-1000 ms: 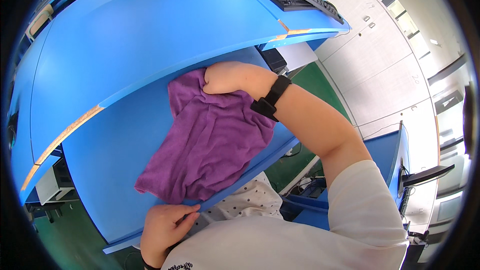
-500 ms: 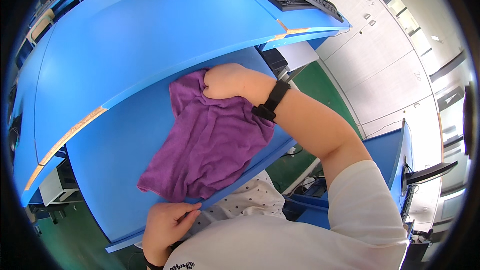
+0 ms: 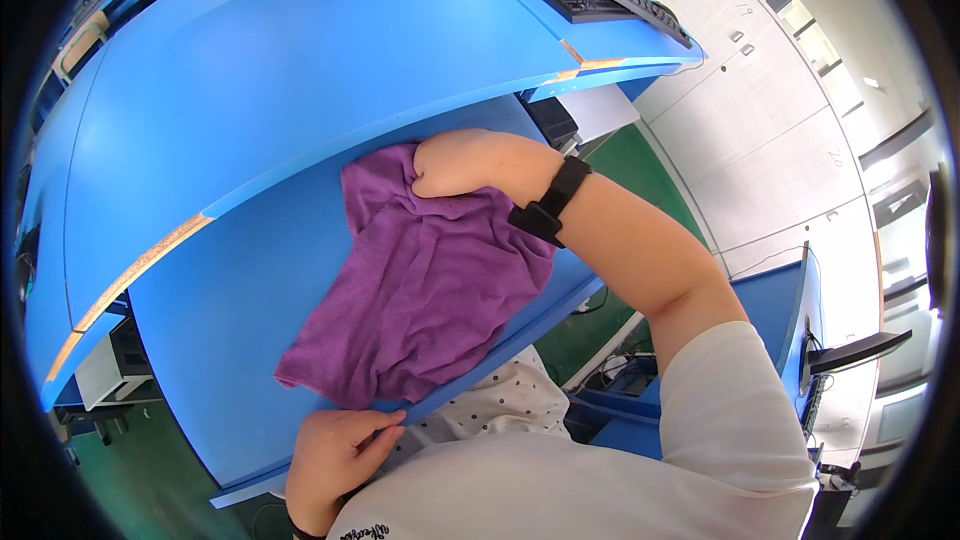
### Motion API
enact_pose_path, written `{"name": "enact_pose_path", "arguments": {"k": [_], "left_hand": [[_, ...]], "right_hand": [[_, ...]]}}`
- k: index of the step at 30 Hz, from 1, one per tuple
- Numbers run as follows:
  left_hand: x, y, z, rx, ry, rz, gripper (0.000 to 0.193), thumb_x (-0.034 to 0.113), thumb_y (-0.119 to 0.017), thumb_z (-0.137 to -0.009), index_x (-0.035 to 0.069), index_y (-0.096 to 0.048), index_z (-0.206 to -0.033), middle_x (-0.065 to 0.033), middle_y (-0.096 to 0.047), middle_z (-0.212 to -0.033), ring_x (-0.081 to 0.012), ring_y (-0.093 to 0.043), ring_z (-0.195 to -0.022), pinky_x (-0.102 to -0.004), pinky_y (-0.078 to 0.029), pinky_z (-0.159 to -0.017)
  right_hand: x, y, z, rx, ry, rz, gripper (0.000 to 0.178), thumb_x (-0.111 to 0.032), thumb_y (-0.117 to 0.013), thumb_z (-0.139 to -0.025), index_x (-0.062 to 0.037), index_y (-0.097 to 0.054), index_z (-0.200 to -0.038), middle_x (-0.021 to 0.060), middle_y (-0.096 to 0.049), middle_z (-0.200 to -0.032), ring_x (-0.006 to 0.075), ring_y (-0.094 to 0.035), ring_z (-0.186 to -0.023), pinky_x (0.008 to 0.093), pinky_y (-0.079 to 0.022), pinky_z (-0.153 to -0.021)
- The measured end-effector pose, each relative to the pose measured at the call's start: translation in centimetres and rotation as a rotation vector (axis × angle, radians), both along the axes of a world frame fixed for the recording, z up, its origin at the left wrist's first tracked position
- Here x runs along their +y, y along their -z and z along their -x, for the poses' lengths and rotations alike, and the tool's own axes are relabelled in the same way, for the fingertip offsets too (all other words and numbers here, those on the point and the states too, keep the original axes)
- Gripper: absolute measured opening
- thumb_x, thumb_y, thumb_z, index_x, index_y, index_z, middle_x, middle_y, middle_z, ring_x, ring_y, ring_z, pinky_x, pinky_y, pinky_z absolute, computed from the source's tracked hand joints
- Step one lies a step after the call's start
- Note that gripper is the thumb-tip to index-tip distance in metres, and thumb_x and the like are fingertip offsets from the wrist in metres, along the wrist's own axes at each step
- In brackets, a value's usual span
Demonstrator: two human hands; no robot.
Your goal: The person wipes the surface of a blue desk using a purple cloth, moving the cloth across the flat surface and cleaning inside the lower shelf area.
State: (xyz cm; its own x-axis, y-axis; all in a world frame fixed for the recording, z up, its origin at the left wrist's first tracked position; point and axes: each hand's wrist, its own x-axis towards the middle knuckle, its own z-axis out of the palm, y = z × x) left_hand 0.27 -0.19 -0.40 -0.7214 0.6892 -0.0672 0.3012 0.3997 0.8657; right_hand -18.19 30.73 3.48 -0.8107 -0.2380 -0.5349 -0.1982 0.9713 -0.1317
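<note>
Right hand (image 3: 450, 165) is bent down at the far end of the purple cloth (image 3: 420, 280), fingers out of sight, so can't tell how tight the grip is. Left hand (image 3: 335, 450) is half curled at the near rim of the blue shelf (image 3: 230, 320), just beside the cloth's lower edge; can't tell if it's pinching anything. Cloth lies rumpled on that shelf, under the counter (image 3: 300, 60). IMO: flat palm, even pressure, smooth those folds, brace with the left. Writing-wise: dark script on the white shirt (image 3: 560, 485), numbers on the pale cabinet doors (image 3: 770, 110), no label visible on the cloth.
</note>
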Motion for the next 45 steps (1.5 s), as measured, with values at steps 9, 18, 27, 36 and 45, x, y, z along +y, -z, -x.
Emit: {"name": "enact_pose_path", "arguments": {"k": [9, 18, 27, 36, 45], "left_hand": [[-0.2, 0.3, -0.1, 0.014, -0.008, 0.003, 0.015, 0.015, -0.075, -0.079, 0.006, -0.074, -0.09, -0.0113, -0.067, -0.07, -0.0242, -0.057, -0.05, -0.0342, -0.041, -0.047], [0.1, 0.0, -0.1, 0.004, -0.022, -0.013, 0.015, 0.01, -0.074, -0.079, 0.004, -0.075, -0.092, -0.0114, -0.061, -0.062, -0.0184, -0.052, -0.047, -0.0305, -0.038, -0.047], [0.1, 0.0, -0.1, 0.012, -0.022, -0.02, 0.014, 0.011, -0.073, -0.079, 0.004, -0.075, -0.092, -0.0117, -0.061, -0.061, -0.0197, -0.053, -0.048, -0.0308, -0.038, -0.047], [0.1, 0.1, -0.1, 0.058, -0.012, -0.043, 0.014, 0.011, -0.072, -0.08, 0.005, -0.075, -0.092, -0.0118, -0.061, -0.061, -0.0207, -0.054, -0.048, -0.0316, -0.039, -0.048], [0.2, 0.1, -0.2, 0.029, -0.023, -0.027, 0.013, 0.011, -0.072, -0.08, 0.004, -0.075, -0.091, -0.0116, -0.062, -0.062, -0.0208, -0.054, -0.049, -0.0316, -0.039, -0.048]], "right_hand": [[-0.3, -0.1, -0.6, 0.059, -0.015, -0.013, 0.047, -0.038, -0.053, -0.081, 0.0028, -0.071, -0.098, 0.0238, -0.068, -0.101, 0.0385, -0.065, -0.096, 0.0444, -0.051, -0.085], [-0.3, 0.2, -0.7, 0.084, -0.009, -0.022, 0.047, -0.037, -0.052, -0.081, 0.0024, -0.071, -0.099, 0.0235, -0.068, -0.102, 0.039, -0.065, -0.097, 0.0445, -0.051, -0.086], [-0.5, 0.2, -1.2, 0.125, 0.003, -0.021, 0.044, -0.036, -0.052, -0.081, 0.0008, -0.072, -0.096, 0.0223, -0.069, -0.101, 0.0388, -0.065, -0.096, 0.0451, -0.052, -0.085], [-0.9, 1.9, -3.0, 0.351, 0.074, -0.014, 0.039, -0.035, -0.053, -0.082, -0.0011, -0.073, -0.086, 0.0213, -0.07, -0.093, 0.0387, -0.066, -0.089, 0.0477, -0.053, -0.078], [-0.1, 1.4, -1.5, 0.269, -0.011, -0.008, 0.041, -0.035, -0.052, -0.082, -0.0003, -0.073, -0.087, 0.0208, -0.07, -0.094, 0.0382, -0.066, -0.09, 0.047, -0.053, -0.078]]}}
